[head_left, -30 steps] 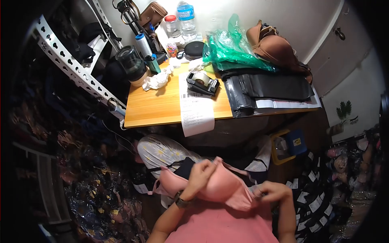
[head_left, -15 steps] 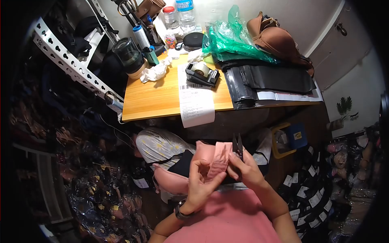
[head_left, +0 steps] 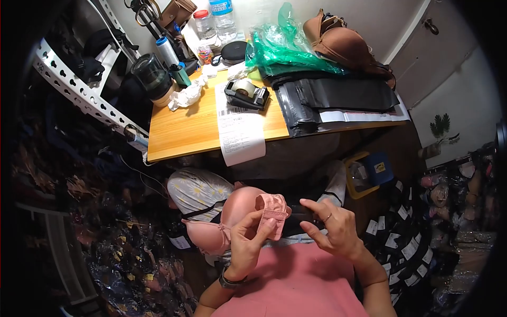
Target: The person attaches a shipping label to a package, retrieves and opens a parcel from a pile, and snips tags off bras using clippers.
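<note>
A pink bra lies across my lap, its cups to the left. My left hand is closed on the bra's folded back band, the thumb pressed over the fabric. My right hand is just right of the band, apart from it, thumb and index finger spread. Between these fingers shows a dark shape, the scissors, hard to make out against the dark background; their handles are hidden.
The wooden table ahead carries a tape dispenser, a printed paper strip, black plastic mailer bags, a green plastic bag and a brown bra. Wrapped garments fill the floor on both sides.
My right hand has moved right, away from the band, and turned; the scissors no longer point upward. My left hand keeps hold of the bra band. The whole view has shifted slightly.
</note>
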{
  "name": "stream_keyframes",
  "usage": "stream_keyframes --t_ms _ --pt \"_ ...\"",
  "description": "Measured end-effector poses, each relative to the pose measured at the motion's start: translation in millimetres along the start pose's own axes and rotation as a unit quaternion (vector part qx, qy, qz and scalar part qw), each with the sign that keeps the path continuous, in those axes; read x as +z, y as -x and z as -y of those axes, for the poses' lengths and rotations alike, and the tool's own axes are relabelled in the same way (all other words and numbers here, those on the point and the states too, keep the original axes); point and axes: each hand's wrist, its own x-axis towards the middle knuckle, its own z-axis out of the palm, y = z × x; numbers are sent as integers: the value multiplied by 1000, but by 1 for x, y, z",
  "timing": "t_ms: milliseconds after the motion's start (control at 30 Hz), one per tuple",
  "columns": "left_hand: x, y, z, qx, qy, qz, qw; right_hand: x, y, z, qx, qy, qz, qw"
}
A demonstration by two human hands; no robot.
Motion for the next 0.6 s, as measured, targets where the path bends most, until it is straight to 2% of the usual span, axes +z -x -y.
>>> stream_keyframes --t_ms 200,267,333,400,433,533,567,600 --pt "-3 4 1 7 -17 -2 1000 20 -8 -2 -103 -31 -49 993" --pt "-6 4 1 10 -29 6 1000 24 -13 -1 -159 5 -41 986" --pt "-8 2 -1 26 -18 -16 999 30 -15 -6 -170 -17 -55 984" --pt "-8 1 -4 34 -31 -26 999 34 -12 -13 -159 -145 -58 975" --pt "-8 1 -6 40 -44 -33 998 33 -14 -9 -158 -146 -57 975" --pt "-8 2 -6 17 -60 -19 998 23 -17 6 -121 -103 -83 984" --pt "-7 1 -5 16 -60 -17 998 21 -16 7 -136 -52 -53 988" --pt "-5 -1 -4 69 -64 1 996 20 -16 7 -151 -2 -22 988"
